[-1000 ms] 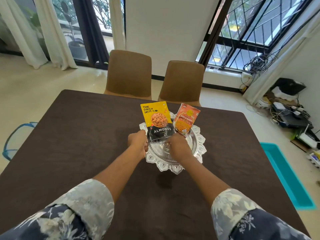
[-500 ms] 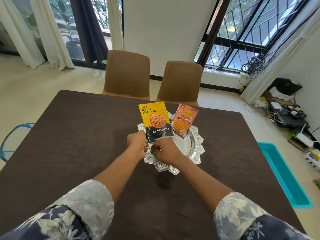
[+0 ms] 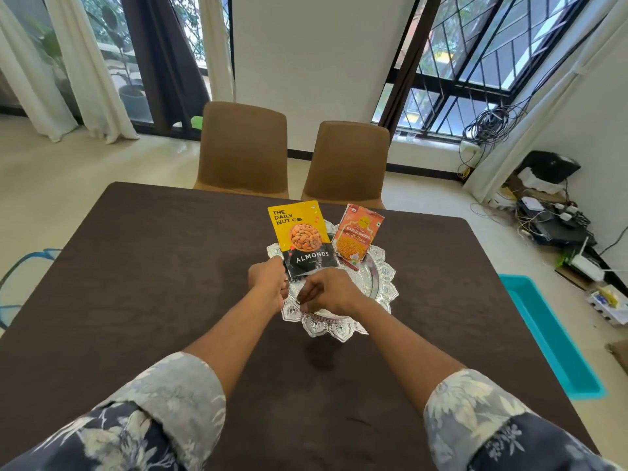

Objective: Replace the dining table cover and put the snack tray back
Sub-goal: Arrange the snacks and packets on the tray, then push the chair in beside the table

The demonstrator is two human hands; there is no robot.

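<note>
Holding the tray: my left hand (image 3: 268,280) is curled at the left rim of the snack tray (image 3: 385,280), with the fingers closed round its edge.
Right hand: my right hand (image 3: 331,294) lies over the tray's near-left rim, just beside the left one. Its fingers curl down to the edge, but I cannot tell whether they pinch it.
Tray position: it is on the bench, a little past the middle, straight ahead of both hands.
Tray look: round, shiny silver, with a scalloped, embossed rim.
On the tray: a yellow-and-black almonds pouch (image 3: 302,239) leans at the far left, its lower edge close above my hands. An orange garlic bhujia packet (image 3: 356,236) leans just beside it on the right.
Cover: a dark brown table cover (image 3: 153,283) lies smooth across the bench top, under the tray.
Beyond the bench: two brown chairs (image 3: 243,147) stand at the far edge.
Floor: a teal tub (image 3: 550,338) lies to the right of the bench.
</note>
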